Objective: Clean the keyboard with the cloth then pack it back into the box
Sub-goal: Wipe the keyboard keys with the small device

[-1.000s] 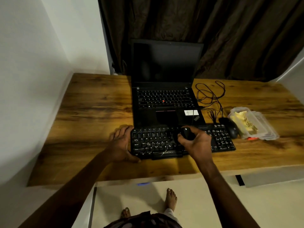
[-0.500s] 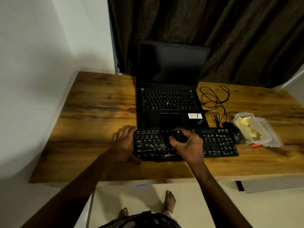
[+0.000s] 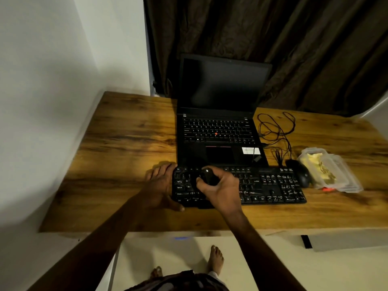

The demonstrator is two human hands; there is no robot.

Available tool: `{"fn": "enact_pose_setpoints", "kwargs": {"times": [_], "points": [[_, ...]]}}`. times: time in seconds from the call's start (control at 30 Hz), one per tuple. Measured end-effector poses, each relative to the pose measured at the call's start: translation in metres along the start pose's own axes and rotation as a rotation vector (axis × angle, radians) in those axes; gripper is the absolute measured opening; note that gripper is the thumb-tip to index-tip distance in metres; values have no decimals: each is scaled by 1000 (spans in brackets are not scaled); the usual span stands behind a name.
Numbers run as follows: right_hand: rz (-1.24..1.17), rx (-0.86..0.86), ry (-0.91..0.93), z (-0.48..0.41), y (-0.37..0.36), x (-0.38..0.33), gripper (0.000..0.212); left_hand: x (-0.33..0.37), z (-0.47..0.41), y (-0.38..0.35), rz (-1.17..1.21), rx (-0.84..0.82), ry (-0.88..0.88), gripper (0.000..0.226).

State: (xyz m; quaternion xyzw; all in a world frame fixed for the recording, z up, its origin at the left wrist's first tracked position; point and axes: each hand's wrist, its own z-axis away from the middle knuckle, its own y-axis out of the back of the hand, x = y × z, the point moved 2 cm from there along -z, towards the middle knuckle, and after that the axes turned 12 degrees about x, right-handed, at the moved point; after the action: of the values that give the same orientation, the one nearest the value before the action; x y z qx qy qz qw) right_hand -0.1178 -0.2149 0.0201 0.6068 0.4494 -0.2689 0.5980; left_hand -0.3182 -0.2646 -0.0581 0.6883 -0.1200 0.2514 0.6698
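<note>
One black keyboard (image 3: 270, 185) lies flat along the near part of the wooden desk (image 3: 126, 143), at the centre of the frame, its long side parallel to the desk's front edge. Two hands are on it. The left hand (image 3: 159, 185) sits at the keyboard's left end, with its fingers fairly straight on the desk by the far left corner and its thumb against the near edge; it holds nothing. The right hand (image 3: 220, 190) hovers over the left half of the keys, fingers and thumb curled round one small dark object (image 3: 207, 177) with a pale spot on top. Whether that is a bunched cloth cannot be told in this dim light.

Just behind the keyboard stands one open black laptop (image 3: 220, 131), its screen dark and a red dot in the middle of its keys. To the right of the laptop lies one loose tangle of thin black cable (image 3: 277, 131). One black mouse (image 3: 300, 173) sits at the keyboard's far right corner, and just beside it, at the right of the frame, is one clear plastic container (image 3: 331, 171) with something yellowish inside.

A dark curtain (image 3: 273, 38) hangs behind the desk. Two bare feet (image 3: 216, 259) show on the pale floor at the bottom of the frame.
</note>
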Motion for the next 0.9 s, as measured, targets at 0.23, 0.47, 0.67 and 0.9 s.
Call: {"fn": "enact_pose_setpoints", "kwargs": {"times": [0.23,0.47,0.67,0.9], "points": [[176,77,10,-1,23,18,9,0,1,2,-5,12,-15,151],[56,-41,50,6,-25,-9,15,1,0,0,-32,-24,32,146],[31,9,-71,-2,-6,1,14,-3,0,-1,-9,-8,13,151],[131,43,-25,1,4,5,9,-3,0,-2,8,16,-8,153]]}}
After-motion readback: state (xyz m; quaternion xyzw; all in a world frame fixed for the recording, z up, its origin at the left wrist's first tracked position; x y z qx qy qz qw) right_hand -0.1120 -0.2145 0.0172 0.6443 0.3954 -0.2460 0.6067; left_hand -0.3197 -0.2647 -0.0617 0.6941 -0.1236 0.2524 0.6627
